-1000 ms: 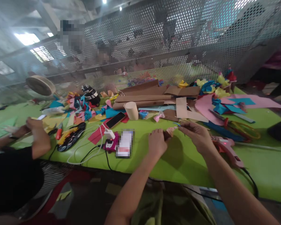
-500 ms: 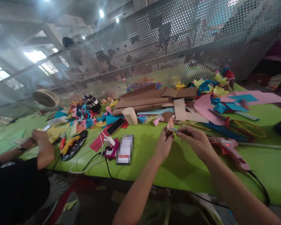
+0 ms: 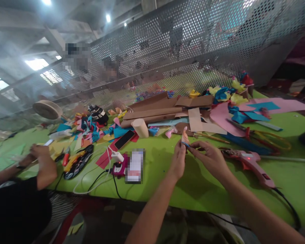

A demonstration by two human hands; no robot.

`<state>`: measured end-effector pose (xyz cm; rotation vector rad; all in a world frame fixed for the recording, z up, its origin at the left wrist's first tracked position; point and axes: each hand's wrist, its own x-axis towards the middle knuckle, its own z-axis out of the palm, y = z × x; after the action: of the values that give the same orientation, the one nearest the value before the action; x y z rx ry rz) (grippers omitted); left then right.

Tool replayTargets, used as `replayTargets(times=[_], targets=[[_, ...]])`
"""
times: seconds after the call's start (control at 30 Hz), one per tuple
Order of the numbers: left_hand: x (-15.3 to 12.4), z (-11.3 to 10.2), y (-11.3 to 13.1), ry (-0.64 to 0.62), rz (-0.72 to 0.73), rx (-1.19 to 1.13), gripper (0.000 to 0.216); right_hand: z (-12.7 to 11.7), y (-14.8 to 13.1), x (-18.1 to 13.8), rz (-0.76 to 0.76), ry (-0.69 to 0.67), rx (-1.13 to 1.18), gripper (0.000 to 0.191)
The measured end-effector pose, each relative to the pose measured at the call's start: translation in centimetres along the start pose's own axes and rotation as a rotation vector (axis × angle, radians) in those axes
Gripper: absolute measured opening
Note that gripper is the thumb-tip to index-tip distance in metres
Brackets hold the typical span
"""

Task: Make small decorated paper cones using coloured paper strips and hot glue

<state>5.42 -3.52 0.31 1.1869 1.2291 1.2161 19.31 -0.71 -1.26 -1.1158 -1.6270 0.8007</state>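
Observation:
Pinched between the fingers of my left hand point(image 3: 178, 159) is a small peach paper flower point(image 3: 185, 136), held upright above the green table. My right hand point(image 3: 208, 156) is closed on a thin blue paper strip point(image 3: 185, 144), whose far end lies against the flower's base. The two hands are close together, fingertips almost meeting. To the right of my right hand lies a pink glue gun point(image 3: 254, 164) with a small red light on it. A cardboard tube point(image 3: 140, 128) stands beyond my left hand.
Left of my hands are a phone with a lit screen point(image 3: 135, 166), a dark phone point(image 3: 124, 139) and a purple power socket point(image 3: 119, 166) with cables. Scissors point(image 3: 266, 139) and brown paper point(image 3: 155, 113) lie behind. A co-worker's hands point(image 3: 42, 154) are at far left.
The blue strip's end has come closer against the flower's base, and my left hand has turned a little. The co-worker's hands have shifted slightly.

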Motion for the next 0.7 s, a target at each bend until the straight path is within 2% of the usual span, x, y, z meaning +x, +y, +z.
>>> replayTargets(times=[0.23, 0.47, 0.7], targets=[[0.1, -0.3, -0.5, 0.019, -0.028, -0.029, 0.054, 0.0, -0.3, -0.2, -0.056, -0.017, -0.051, 0.023], [0.2, -0.5, -0.9, 0.046, -0.053, -0.036, 0.06, 0.2, -0.5, -0.3, -0.091, -0.005, -0.111, 0.022], [0.7, -0.7, -2.5, 0.041, -0.022, -0.174, 0.067, 0.2, -0.5, -0.3, -0.162, -0.005, -0.143, 0.021]])
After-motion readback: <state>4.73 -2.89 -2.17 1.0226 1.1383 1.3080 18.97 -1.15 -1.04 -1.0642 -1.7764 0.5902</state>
